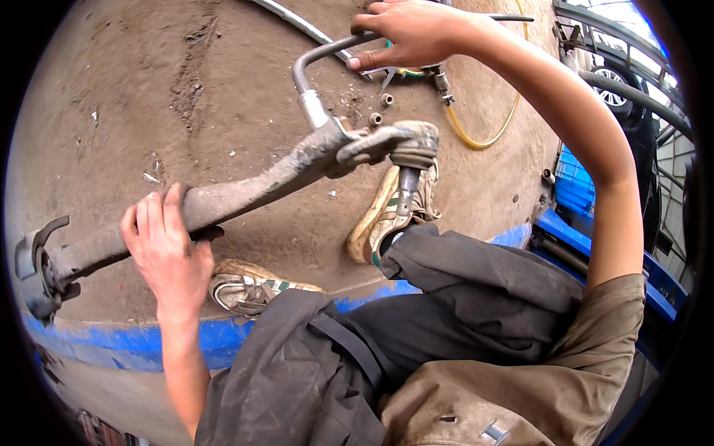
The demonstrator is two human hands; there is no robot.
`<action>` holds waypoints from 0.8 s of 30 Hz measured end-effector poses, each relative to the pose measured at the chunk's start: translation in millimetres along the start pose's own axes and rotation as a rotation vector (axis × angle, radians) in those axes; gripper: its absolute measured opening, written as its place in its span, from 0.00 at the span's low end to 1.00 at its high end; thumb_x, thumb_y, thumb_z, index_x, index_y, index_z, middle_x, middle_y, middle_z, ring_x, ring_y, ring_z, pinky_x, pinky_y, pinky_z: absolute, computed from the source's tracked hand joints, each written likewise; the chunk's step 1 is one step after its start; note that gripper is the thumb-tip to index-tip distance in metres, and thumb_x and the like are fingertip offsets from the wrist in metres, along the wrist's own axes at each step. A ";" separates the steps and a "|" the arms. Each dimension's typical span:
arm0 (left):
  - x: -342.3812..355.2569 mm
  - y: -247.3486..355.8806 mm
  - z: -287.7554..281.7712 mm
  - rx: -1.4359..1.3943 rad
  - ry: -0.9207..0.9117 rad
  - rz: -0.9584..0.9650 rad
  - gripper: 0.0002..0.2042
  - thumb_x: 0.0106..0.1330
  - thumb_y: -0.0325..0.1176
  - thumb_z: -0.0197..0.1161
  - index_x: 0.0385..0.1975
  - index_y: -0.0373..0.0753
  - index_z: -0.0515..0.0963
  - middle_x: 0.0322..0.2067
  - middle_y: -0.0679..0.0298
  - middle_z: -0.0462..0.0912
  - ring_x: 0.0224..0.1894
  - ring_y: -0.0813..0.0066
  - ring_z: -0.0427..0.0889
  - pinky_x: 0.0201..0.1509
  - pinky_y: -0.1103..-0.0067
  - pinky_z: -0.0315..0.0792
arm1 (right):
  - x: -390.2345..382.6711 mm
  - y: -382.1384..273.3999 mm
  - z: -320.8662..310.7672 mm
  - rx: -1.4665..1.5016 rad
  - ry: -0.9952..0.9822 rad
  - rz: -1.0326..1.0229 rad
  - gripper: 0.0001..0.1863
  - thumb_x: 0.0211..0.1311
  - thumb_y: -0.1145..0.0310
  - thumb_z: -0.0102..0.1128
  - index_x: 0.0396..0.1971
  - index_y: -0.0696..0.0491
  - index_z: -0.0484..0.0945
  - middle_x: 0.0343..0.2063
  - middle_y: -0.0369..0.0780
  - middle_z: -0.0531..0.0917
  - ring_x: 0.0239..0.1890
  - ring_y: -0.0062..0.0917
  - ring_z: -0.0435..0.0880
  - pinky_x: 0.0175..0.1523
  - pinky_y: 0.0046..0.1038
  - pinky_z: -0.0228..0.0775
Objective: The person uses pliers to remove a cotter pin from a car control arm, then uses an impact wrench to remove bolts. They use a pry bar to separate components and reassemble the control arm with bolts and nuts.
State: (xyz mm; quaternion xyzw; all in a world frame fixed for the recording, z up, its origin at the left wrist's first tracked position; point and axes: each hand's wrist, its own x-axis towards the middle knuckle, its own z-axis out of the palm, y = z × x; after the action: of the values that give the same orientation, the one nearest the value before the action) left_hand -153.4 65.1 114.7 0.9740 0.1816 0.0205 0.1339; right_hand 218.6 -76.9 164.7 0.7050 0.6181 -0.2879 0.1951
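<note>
A dirty suspension control arm (256, 184) lies slantwise in front of me. My left hand (165, 249) is closed round its tube, near the end with a dark rubber-and-metal bushing (39, 271). At the other end, a ball joint (414, 149) points its bare stud downward above my shoe. A bent L-shaped socket wrench (301, 67) has its bright socket on the control arm beside the ball joint bracket. With my right hand (416, 36) I grip the wrench's long handle, the fingers over it and the thumb below. The fastener inside the socket is hidden.
On the dirty concrete floor (111, 134) lie two small loose sockets (381, 110), a metal bar (297, 21) and a yellow air hose (476, 141) with a coupling. My shoes (372, 215) are close beneath the control arm. Blue crates (574, 182) and blue metal framing (565, 230) stand at right.
</note>
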 end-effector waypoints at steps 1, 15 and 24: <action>-3.0 4.6 2.4 0.004 0.012 0.001 0.34 0.36 0.19 0.65 0.53 0.34 0.74 0.47 0.53 0.75 0.55 0.55 0.72 0.67 0.61 0.60 | 4.1 4.3 7.0 0.022 -0.071 0.078 0.38 0.68 0.34 0.47 0.40 0.60 0.83 0.32 0.52 0.84 0.38 0.44 0.84 0.46 0.41 0.75; -52.4 21.7 5.8 -0.021 0.116 -0.286 0.32 0.40 0.25 0.71 0.52 0.35 0.74 0.49 0.53 0.74 0.57 0.51 0.69 0.68 0.59 0.57 | 29.3 -25.2 -44.5 -0.001 0.145 0.060 0.37 0.65 0.35 0.51 0.18 0.58 0.82 0.16 0.53 0.79 0.23 0.50 0.81 0.28 0.47 0.71; -60.2 0.4 -1.0 -0.116 0.176 -0.391 0.32 0.39 0.28 0.73 0.52 0.35 0.75 0.47 0.53 0.75 0.54 0.50 0.70 0.66 0.56 0.58 | 25.6 -75.6 -105.8 -0.321 0.460 -0.046 0.36 0.63 0.35 0.57 0.12 0.54 0.78 0.05 0.37 0.69 0.09 0.29 0.66 0.16 0.34 0.55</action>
State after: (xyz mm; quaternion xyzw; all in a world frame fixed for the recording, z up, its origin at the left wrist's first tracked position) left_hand -209.6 43.3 116.3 0.9054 0.3763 0.0897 0.1750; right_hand 163.4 21.4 234.4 0.6976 0.6997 -0.0232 0.1522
